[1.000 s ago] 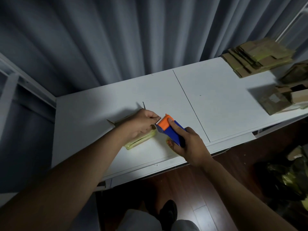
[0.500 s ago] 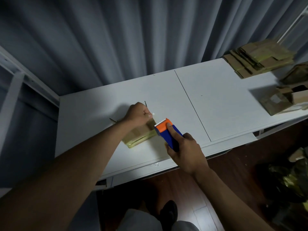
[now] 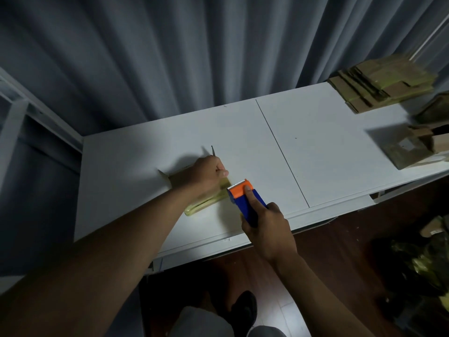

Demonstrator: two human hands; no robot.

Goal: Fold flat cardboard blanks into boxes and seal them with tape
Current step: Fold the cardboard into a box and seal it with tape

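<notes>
Cardboard box [image 3: 206, 200] pinned under curled left hand [image 3: 206, 176]; right hand [image 3: 266, 227] gripping dispenser [image 3: 245, 199]. Mid-seal, probably. Next: cut tape, smooth down.

box [image 3: 206, 203]: mostly hidden under left hand [image 3: 206, 175] | left fingertips: curled out of sight, grip on box unclear | tape gun [image 3: 245, 200]: back end hidden inside right hand [image 3: 266, 227] | tape roll: not seen | folded boxes [image 3: 418, 147]: cut off by right edge, dim | floor pile [image 3: 425, 263]: too dark to tell
</notes>
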